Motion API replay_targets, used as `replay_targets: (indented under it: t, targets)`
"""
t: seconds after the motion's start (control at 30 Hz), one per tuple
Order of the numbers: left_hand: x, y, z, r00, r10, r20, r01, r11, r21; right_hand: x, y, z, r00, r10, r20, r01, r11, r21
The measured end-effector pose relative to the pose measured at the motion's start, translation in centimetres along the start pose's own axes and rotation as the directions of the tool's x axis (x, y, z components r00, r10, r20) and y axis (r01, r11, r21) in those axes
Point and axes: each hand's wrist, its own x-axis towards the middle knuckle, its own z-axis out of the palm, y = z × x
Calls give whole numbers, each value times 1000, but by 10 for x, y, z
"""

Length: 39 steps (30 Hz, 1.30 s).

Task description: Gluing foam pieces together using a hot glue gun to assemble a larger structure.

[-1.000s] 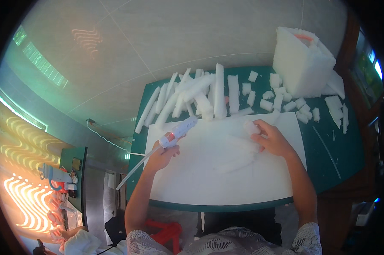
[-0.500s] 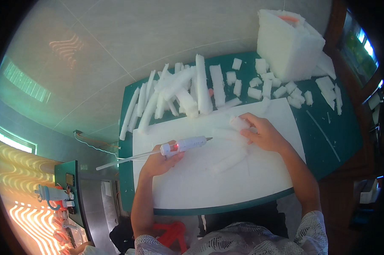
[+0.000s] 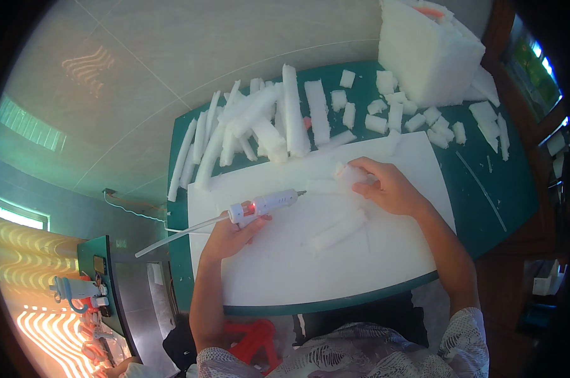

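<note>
My left hand grips a white glue gun with a small red light and a long glue stick jutting out its back to the left. Its nozzle points right at a white foam strip lying on a large white foam board. My right hand holds the right end of that strip, pressing it to the board. A second foam strip lies loose just below, between my two hands.
The board rests on a green table. Several long foam strips are piled at the table's far edge, with small foam blocks to their right. A big white foam block stands at the far right corner. A cable hangs off the left.
My left hand swung the glue gun from pointing up-right to lying level, nozzle now at the strip. My right hand moved from the board's far edge onto the strip near the middle.
</note>
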Motion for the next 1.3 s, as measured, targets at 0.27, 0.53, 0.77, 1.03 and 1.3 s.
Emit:
replay_targets:
  t: [0.27,0.53,0.77,1.03,1.3]
  targets:
    - [1,-3,1,999,-24,-32,24,1000,-9,1,0,1,1000,-10,-6,10,1000,-19]
    - [1,1,5,997,-47,-60,46,999,-10,2,0,3,999,-43,3,43,997,-59]
    - [1,-8,4,992,-101,-78,102,995,17,0,2,5,997,-76,-17,74,992,-99]
    - [1,-15,3,994,-79,-80,79,997,-4,0,-3,3,1000,-24,15,25,993,-114]
    - [2,-11,4,993,-81,-81,81,997,-5,1,-1,2,1000,-25,19,26,994,-105]
